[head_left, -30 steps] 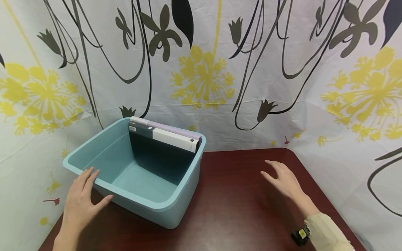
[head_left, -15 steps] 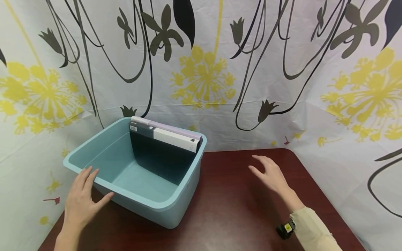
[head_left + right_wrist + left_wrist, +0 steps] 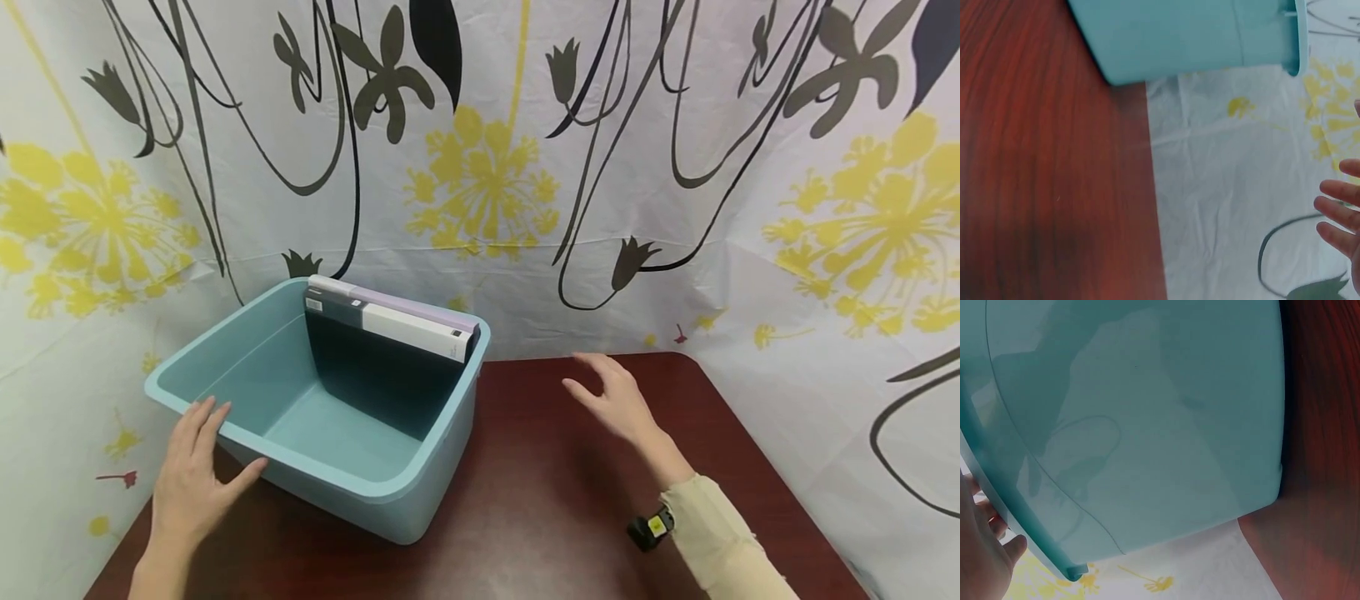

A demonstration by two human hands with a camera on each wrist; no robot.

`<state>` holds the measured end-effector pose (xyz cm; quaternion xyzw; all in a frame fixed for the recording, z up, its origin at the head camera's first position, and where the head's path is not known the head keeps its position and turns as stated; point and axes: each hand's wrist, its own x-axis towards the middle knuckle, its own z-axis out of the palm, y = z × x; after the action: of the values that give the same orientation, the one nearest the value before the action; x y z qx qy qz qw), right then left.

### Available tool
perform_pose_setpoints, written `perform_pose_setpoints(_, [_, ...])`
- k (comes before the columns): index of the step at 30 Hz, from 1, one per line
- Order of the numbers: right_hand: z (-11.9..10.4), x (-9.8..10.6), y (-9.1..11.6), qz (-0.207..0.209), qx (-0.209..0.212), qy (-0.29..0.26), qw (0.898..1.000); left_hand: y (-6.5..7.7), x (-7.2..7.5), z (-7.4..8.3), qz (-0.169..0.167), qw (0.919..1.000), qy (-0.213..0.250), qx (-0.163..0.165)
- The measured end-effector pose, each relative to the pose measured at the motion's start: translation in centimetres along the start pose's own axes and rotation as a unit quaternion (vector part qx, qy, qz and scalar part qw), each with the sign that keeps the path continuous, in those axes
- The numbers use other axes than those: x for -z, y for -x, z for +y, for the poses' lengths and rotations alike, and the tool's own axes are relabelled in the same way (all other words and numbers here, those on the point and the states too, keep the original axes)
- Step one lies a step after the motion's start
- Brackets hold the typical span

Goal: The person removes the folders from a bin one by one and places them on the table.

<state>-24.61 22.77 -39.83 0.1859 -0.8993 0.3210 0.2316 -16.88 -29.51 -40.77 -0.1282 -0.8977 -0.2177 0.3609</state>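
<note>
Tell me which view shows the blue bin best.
The head view: it takes in the blue bin from above, inside and out. The left wrist view shows its outer wall and rim, cropped; the right wrist view, only part of its outer wall and rim.

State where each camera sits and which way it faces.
Head: on the head, facing forward and down at blue tub, table, cloth; left hand, right hand, sleeve show.
Left wrist: worn there, facing the tub's outer side; left hand partly shows.
Right wrist: worn there, facing table, cloth and tub; right hand partly shows.
Both wrist views share tub, table and cloth.
</note>
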Motion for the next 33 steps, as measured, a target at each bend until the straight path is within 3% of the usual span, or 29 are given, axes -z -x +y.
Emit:
perform_pose_setpoints(9, [-3.1,-0.9,-2.3,-0.003,0.039,-0.058,0.998,0.1,-0.2,0.0,-0.002,0.9999,0.009,0.009])
perform_pose_setpoints(18, [-5.6,-1.1,-4.4,-0.038,0.047,-0.082,0.995,0.2,-0.3,-0.1,0.001,0.9998,0.018,0.013])
perform_pose_setpoints(25, [-6.6,-1.3,-5.3,-0.057,0.046,-0.082,0.994,0.3,-0.3,0.0,0.001,0.9996,0.025,0.016])
perform_pose_setpoints(33, [-7.2,-2.5,-6.6,-0.069,0.048,-0.139,0.987,0.4,-0.4,0.1,0.010,0.9990,0.039,0.020])
